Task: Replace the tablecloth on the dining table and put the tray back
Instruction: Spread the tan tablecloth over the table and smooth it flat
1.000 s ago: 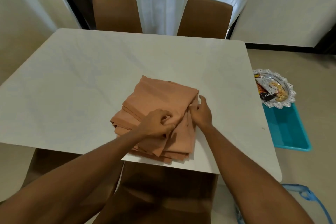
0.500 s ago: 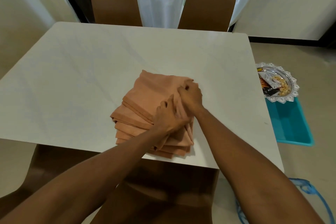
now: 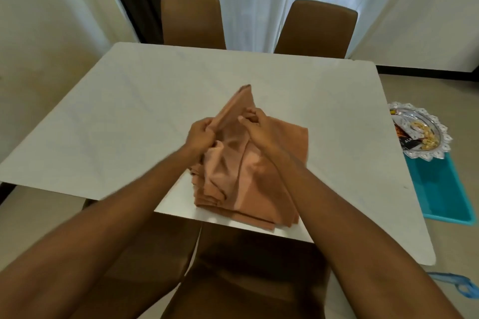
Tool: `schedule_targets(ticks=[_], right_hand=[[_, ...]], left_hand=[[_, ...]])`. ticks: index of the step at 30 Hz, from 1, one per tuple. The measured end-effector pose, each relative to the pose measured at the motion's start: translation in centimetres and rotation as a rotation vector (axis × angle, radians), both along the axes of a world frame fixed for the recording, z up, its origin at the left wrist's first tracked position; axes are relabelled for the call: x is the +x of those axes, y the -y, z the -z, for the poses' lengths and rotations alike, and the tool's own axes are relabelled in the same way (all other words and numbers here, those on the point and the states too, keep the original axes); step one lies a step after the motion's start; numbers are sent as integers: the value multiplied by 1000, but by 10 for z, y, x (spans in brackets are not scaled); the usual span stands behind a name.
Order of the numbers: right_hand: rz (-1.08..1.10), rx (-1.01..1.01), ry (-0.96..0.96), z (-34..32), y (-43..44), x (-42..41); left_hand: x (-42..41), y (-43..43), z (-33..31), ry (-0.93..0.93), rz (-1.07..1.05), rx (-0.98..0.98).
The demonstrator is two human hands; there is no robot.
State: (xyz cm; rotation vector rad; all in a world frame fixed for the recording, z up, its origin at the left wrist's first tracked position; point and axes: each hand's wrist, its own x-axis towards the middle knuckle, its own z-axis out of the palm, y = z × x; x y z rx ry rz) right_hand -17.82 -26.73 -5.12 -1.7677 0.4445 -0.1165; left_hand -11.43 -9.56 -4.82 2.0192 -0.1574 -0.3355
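Status: old cloth is off, tabletop (image 3: 129, 111) bare white apart from the new tablecloth (image 3: 248, 176), which sits as a folded peach stack at the near edge, right in front of me. My left hand (image 3: 199, 134) is clenched on a raised fold of it, lifting a corner up off the stack. My right hand (image 3: 259, 129) is pinching the same top layer just beside the left one, so both are gripping cloth, neither free. Rest of the stack lies flat, mostly folded, one edge slightly overhanging the near rim. Judging by that, I'm at the start of unfolding: nothing spread yet. Left to do: open it out, drape it over the full tabletop, square the edges. Tray (image 3: 420, 132) is off to the right, below tabletop level, resting on a teal bin (image 3: 440, 189), snacks in it. It goes back on last.
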Motion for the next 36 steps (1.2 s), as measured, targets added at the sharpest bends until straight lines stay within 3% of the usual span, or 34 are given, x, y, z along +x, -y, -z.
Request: schedule_targets(ticks=[5, 7, 10, 15, 19, 23, 28, 33, 36], right_hand=[[-136, -176, -170, 34, -42, 16], [-188, -297, -304, 61, -61, 2], [-203, -612, -239, 100, -84, -25], [33, -817, -268, 114, -132, -39], [109, -850, -378, 128, -162, -58], [41, -957, -388, 139, -162, -77], [-137, -932, -382, 140, -122, -71], [-358, -970, -501, 125, -23, -24], [-437, -795, -572, 112, 22, 16]], left_hand=[[79, -121, -15, 54, -137, 271], [104, -162, -11, 137, -180, 484], [119, -190, 2, 166, -146, 728], [85, -165, 53, 376, 361, 662], [46, -127, 86, 354, 712, 843], [37, -117, 99, 413, 739, 928], [30, -116, 105, 519, 744, 961], [-20, -83, 101, 331, 600, 792], [-54, -41, 90, 148, 515, 579]])
